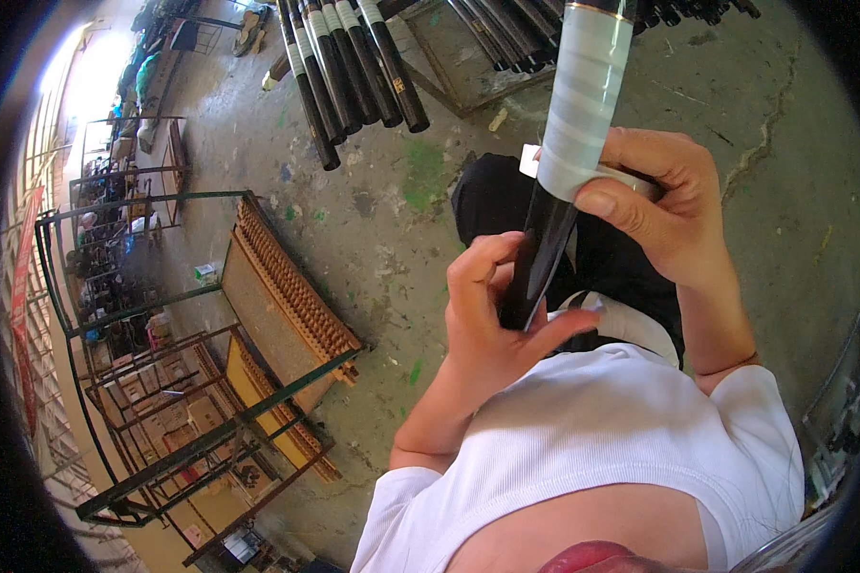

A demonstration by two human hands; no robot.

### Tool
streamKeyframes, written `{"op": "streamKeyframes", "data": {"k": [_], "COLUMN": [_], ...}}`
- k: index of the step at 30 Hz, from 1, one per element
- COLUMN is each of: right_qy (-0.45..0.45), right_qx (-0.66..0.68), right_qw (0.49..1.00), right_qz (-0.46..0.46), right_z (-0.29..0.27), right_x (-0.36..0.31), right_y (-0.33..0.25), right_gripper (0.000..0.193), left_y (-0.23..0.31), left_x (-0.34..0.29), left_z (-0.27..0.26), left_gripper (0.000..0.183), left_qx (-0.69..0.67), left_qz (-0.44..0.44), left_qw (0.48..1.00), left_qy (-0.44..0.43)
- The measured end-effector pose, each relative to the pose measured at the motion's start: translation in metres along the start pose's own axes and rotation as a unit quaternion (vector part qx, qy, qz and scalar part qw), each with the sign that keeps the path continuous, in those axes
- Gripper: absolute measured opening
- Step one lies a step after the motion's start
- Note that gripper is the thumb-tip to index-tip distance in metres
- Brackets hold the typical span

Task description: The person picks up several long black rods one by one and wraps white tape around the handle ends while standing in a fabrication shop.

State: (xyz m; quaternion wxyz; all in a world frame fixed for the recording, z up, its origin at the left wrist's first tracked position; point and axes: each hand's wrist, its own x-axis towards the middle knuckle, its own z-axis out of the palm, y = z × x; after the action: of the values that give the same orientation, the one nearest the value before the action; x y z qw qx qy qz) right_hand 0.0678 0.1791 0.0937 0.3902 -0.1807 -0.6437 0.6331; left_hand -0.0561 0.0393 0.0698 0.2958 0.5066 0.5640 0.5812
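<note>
A glossy black pole (535,258) slants from the top of the view down toward my chest. White tape (588,91) is wound round its upper part in overlapping turns, ending a little above my left hand. My left hand (492,306) supports the bare black lower end, fingers curled behind it and thumb stretched out to the side. At the lower edge of the winding, my right hand (674,196) pinches the white tape between thumb and fingers, pressed against the pole. The fingers partly hide the tape there. A small white flap sticks out on the pole's left side.
Several similar black poles with white bands (354,72) lie on a rack at the top, beside more dark poles (506,33). At left stands a metal frame rack (153,306) with notched wooden boards (291,277). The concrete floor (392,258) is stained and cracked.
</note>
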Motion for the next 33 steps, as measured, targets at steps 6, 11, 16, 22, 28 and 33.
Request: {"op": "streamKeyframes", "data": {"k": [6,11,16,22,28,33], "right_qy": [-0.035,-0.062,-0.058,-0.084,-0.059,-0.050], "right_qx": [-0.003,-0.003,-0.002,-0.143,-0.183,-0.174], "right_qw": [0.999,0.997,0.992,0.982,0.972,0.979], "right_qz": [-0.002,0.044,0.111,0.091,0.136,0.096], "right_z": [0.008,0.007,0.001,-0.005,-0.010,-0.003], "right_x": [-0.003,0.001,0.000,0.004,0.001,-0.001], "right_y": [-0.001,-0.013,-0.007,-0.017,-0.028,-0.035], "right_gripper": [0.019,0.015,0.010,0.009,0.009,0.010], "left_y": [0.011,0.008,-0.002,-0.006,-0.002,-0.014], "left_x": [0.018,0.029,0.028,0.029,0.031,0.034], "left_z": [-0.008,-0.014,0.004,-0.020,-0.020,-0.032], "left_gripper": [0.050,0.027,0.039,0.044,0.033,0.019], "left_qx": [0.013,-0.227,-0.211,-0.203,-0.138,-0.245], "left_qz": [-0.061,-0.152,-0.044,-0.090,-0.084,-0.053], "left_qw": [0.996,0.958,0.976,0.975,0.985,0.967], "left_qy": [-0.060,-0.086,0.008,-0.017,0.063,0.039]}}
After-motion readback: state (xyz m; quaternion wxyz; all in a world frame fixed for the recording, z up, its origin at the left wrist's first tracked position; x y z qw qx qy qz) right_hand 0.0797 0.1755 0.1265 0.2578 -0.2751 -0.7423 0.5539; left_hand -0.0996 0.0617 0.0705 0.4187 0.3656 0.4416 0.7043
